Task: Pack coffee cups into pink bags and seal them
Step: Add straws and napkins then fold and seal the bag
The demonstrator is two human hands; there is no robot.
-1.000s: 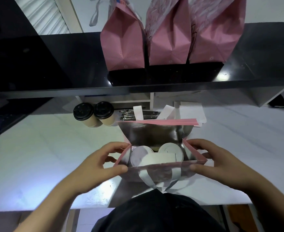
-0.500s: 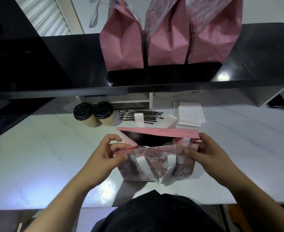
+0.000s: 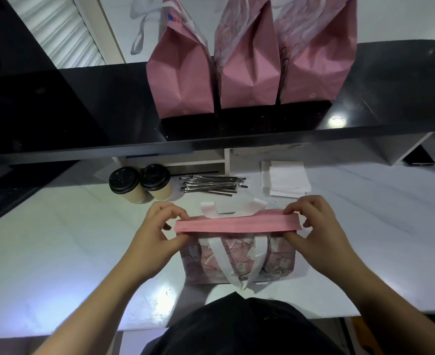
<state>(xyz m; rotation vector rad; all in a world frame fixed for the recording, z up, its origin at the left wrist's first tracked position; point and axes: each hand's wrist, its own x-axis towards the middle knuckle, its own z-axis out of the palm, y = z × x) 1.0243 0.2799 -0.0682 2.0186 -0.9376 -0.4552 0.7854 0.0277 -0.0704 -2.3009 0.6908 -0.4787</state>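
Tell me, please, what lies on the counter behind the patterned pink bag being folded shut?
Behind the patterned pink bag lie a bundle of wrapped straws, a stack of white napkins and two black-lidded paper cups. The bag's folded top hides its contents.

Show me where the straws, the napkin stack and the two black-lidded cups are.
straws (image 3: 212, 185): head view, middle of the bundle.
napkin stack (image 3: 286, 179): head view, top sheet.
two black-lidded cups (image 3: 139, 179): head view, where the two lids meet.

Left hand (image 3: 157, 234) and right hand (image 3: 313, 226) pinch the bag (image 3: 236, 252) top's pink fold (image 3: 236, 224) at its ends on the counter (image 3: 57, 252)
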